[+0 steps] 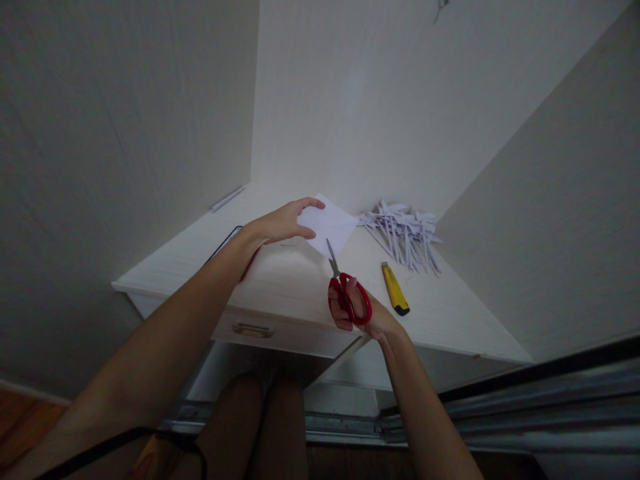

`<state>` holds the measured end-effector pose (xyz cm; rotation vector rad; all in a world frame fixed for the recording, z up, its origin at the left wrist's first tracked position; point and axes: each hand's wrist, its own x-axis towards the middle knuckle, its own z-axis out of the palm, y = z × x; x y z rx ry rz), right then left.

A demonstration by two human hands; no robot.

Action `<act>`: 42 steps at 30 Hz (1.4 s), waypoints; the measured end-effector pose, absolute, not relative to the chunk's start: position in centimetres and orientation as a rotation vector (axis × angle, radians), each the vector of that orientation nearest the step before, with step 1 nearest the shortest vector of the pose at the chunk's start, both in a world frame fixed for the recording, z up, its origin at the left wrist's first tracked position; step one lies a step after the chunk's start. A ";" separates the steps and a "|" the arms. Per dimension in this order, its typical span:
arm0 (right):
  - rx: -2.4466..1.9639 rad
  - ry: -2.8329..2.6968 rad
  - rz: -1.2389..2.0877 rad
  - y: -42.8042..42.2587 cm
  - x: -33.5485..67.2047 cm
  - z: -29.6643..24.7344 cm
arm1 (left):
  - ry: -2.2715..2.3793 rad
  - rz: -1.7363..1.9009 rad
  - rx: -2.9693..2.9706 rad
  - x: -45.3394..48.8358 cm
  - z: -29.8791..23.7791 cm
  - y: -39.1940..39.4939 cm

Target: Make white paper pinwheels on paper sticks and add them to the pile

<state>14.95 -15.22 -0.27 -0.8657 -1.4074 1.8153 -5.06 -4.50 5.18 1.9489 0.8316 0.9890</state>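
My left hand (285,221) pinches a white sheet of paper (331,225) by its left corner and holds it up over the white desk (280,277). My right hand (363,313) has its fingers through the red handles of a pair of scissors (345,290). The scissor blades point up at the paper's lower edge and touch it. Both forearms reach in from below.
A heap of cut white paper strips (403,230) lies at the back right of the desk. A yellow utility knife (395,289) rests right of the scissors. A dark flat object (227,241) sits under my left wrist. A pen-like stick (227,198) lies at the back left. Walls enclose the desk.
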 end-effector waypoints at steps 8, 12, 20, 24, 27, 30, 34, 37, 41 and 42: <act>-0.945 -1.507 1.715 -15.3 14.8 -0.1 | 0.833 0.986 1.950 -5.1 5.1 -4.4; -1.007 -1.580 1.674 -15.1 15.2 -0.3 | 0.824 0.986 1.939 -5.3 4.9 -4.4; -1.041 -1.597 1.657 -15.2 15.2 0.2 | 0.849 0.992 1.899 -5.5 4.4 -4.8; -1.034 -1.606 1.713 -15.8 16.0 0.4 | 0.902 0.980 1.855 -5.7 4.3 -5.2; -1.003 -1.631 1.745 -16.7 17.2 0.4 | 0.927 1.040 1.759 -5.7 3.9 -5.1; -0.970 -1.577 1.732 -17.3 18.0 0.1 | 0.952 1.188 1.631 -5.5 2.9 -4.4; -1.050 -1.414 1.572 -17.0 18.0 -0.3 | 1.002 1.404 1.494 -5.0 0.9 -3.4; -1.187 -1.315 1.371 -16.3 17.4 -0.6 | 1.057 1.412 1.488 -4.5 -0.2 -3.7; -1.228 -1.148 1.097 -15.1 15.8 -0.6 | 1.304 1.405 1.661 -2.9 -0.9 -5.3; -1.219 -1.122 1.053 -14.7 15.3 -0.6 | 1.345 1.413 1.699 -2.4 -1.1 -5.6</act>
